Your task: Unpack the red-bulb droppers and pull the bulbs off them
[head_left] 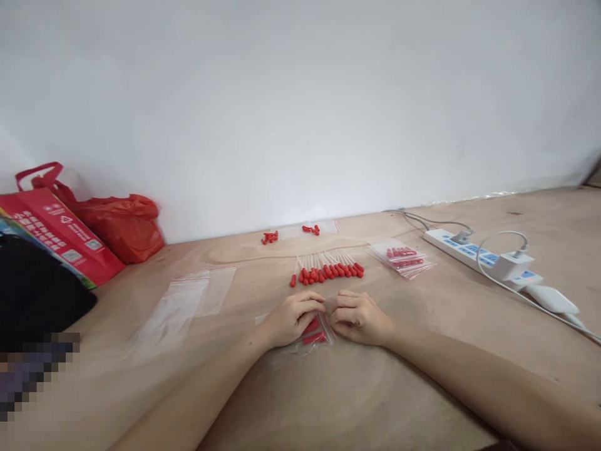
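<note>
In the lower middle of the head view a clear zip-lock bag (295, 354) lies flat, with red tubular pieces (314, 338) inside it. My left hand (297, 318) rests over the bag, its fingers curled and pinching near the bag's right-hand edge. From the other side my right hand (357, 317) is closed on that same edge, with the fingertips of both hands almost meeting. The fingers partly hide the bag and its contents. Just beyond my hands lies a row of thin white sticks with red bulb ends (328, 272), the red ends toward me.
Flat clear bags (181, 300) lie at left. Filled bags (402, 255) are stacked at right, near a white power strip (462, 252) with plugs and cables. Small red pieces (270, 237) sit near the wall. Red bags (124, 225) and a black item (37, 294) stand far left.
</note>
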A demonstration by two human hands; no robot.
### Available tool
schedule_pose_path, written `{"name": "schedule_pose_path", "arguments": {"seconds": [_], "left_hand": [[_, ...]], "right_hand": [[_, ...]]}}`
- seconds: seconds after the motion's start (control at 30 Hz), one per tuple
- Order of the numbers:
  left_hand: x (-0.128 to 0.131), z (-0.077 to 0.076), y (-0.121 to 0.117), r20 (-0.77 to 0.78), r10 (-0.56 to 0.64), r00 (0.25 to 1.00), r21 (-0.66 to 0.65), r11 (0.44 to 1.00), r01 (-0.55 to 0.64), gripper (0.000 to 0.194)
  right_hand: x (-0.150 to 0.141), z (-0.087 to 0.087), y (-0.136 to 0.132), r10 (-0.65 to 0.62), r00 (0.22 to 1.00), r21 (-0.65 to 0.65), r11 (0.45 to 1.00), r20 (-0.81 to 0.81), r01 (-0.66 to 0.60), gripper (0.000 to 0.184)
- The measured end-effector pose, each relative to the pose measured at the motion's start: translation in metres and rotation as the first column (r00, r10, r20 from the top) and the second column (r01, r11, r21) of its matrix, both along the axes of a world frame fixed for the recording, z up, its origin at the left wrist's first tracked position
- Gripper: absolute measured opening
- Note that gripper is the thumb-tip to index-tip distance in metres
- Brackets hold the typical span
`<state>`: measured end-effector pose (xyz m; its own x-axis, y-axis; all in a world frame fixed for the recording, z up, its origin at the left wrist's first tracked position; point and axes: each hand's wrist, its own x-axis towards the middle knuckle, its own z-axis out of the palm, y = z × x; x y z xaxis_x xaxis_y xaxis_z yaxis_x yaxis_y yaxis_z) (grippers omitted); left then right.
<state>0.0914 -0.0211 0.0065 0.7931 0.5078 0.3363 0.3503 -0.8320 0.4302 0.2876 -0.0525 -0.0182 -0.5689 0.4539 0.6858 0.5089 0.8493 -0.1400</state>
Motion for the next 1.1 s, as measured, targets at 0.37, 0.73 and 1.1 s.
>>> {"name": "schedule_pose_path", "arguments": {"seconds": [0.37, 0.73, 1.1], "left_hand": [[0.0006, 0.0012, -0.0011, -0.032, -0.023, 0.999, -0.010, 1.000, 0.023, 0.028], [0.0002, 0.0052, -0.0037, -0.045, -0.101, 0.994, 0.028, 0.994, 0.102, 0.023], [0.0016, 0.0086, -0.0024, 0.033, -0.082, 0.996, 0.022, 0.996, 0.082, 0.011]], "right_hand": [[-0.0015, 0.0004, 0.0002, 0.059, 0.998, -0.014, 0.998, 0.026, -0.059, 0.012], [-0.0017, 0.0048, -0.0030, 0.037, 0.999, 0.217, 0.975, -0.002, -0.036, 0.016], [-0.0050, 0.0050, -0.0026, -0.043, 0.999, 0.275, 0.961, 0.010, 0.039, 0.020]]}}
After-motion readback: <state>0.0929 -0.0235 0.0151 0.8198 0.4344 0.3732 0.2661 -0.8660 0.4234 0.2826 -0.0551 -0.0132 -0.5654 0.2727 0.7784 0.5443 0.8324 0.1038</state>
